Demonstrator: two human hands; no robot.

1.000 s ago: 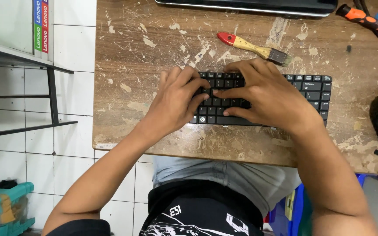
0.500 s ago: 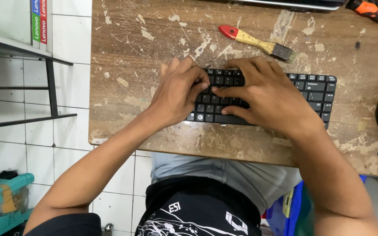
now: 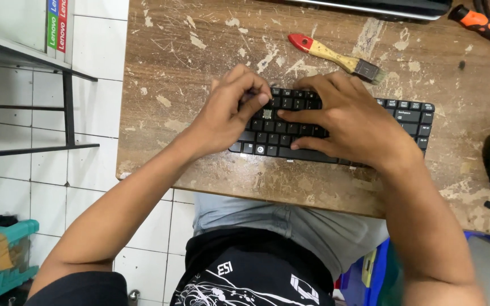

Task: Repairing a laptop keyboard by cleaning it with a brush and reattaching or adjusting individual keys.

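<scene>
Keyboard (image 3: 336, 127) lay on table (image 3: 171, 73), centre. Left hand (image 3: 228, 116) rested on its 9 o'clock end, right hand (image 3: 350, 122) on middle. Brush (image 3: 336, 55) lay at 12 o'clock behind keyboard; shelf (image 3: 24, 51) stood at 9 o'clock off table.

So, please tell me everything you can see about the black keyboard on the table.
The keyboard is a thin black panel with no case, like a laptop part, seemingly plastic. It lies flat on the worn table, its long side roughly along the near edge. One key is missing at the left, and a pale socket shows there. The left hand pinches something small above that gap. The right hand lies on the middle keys. The right end is uncovered.
</scene>
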